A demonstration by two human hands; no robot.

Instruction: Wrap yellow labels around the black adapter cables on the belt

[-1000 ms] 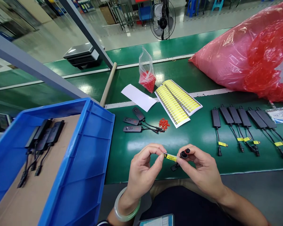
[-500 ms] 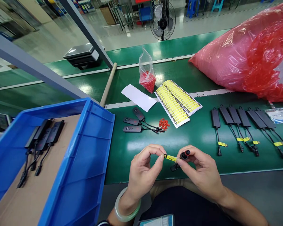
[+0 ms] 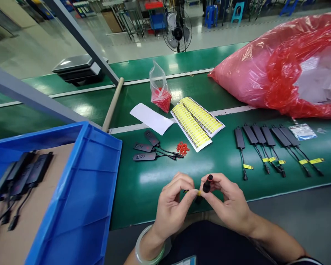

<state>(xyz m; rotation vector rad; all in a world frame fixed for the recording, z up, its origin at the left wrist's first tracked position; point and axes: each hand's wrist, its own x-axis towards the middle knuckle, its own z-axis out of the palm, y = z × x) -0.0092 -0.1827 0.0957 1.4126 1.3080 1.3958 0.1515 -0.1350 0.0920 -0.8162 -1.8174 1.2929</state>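
Over the table's near edge, my left hand [image 3: 173, 208] pinches a small yellow label [image 3: 199, 193] between thumb and index finger. My fingertips cover most of the label. My right hand [image 3: 227, 202] is close beside it, its fingers closed round a black cable connector [image 3: 207, 184] with a red ring near its tip. The label meets my right thumb and fingertips too. Beyond the hands lie three black controllers with cables [image 3: 144, 156], a little pile of red rings [image 3: 182, 148] and printed sheets of yellow labels [image 3: 191, 127].
Left stands a blue bin [image 3: 99, 198] holding several black controllers [image 3: 40, 169] on cardboard. A row of controllers with yellow-tagged cables [image 3: 239, 138] lies right. Farther back are a white sheet [image 3: 151, 118], a clear bag of red pieces [image 3: 161, 97] and a large red plastic bag [image 3: 245, 77].
My hands have come closer together, and the label's printed face has turned out of sight between the fingertips. The connector now points more upward. The camera view has shifted to the right.
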